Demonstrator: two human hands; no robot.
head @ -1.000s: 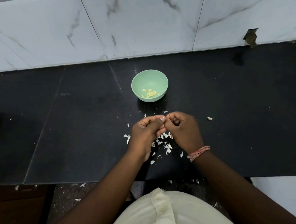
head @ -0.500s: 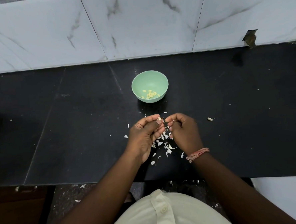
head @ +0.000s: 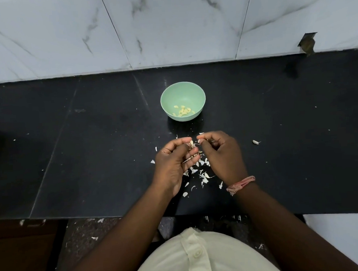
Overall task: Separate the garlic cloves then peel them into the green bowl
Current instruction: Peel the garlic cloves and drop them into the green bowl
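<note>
1. On the black polished stone surface (head: 91, 161), just in front of us, both of our hands sit close together, fingertips nearly touching.
2. Our left hand (head: 175, 162) has its fingers curled in and pinches a small pale garlic clove with papery skin (head: 191, 144) between thumb and fingertips, so it's closed around that clove.
3. Our right hand (head: 221, 153) is curled too, thumb and forefinger brought together right at the tip of the same clove; looks like it's nipping a bit of skin, but the contact is too small for us to call for sure.
4. Directly beyond the hands, toward the wall, sits the small round mint-green plastic bowl (head: 182, 91), upright, apart from our fingers.
5. Inside it is a little heap of peeled yellowish garlic cloves (head: 183, 111), lying at the bottom on the near side.
6. Under and between our hands there's a scatter of white papery garlic peel flakes (head: 203, 173), spread toward the near edge of the surface.
7. One lone unpeeled whitish garlic clove (head: 255, 142) lies off to the right of our right hand, well clear of the pile.
8. A pinkish thread band (head: 241, 185) wraps our right wrist.
9. Behind everything runs the white grey-veined marble tile wall (head: 167, 25), and at the bottom we can see our cream buttoned shirt (head: 202, 257).
</note>
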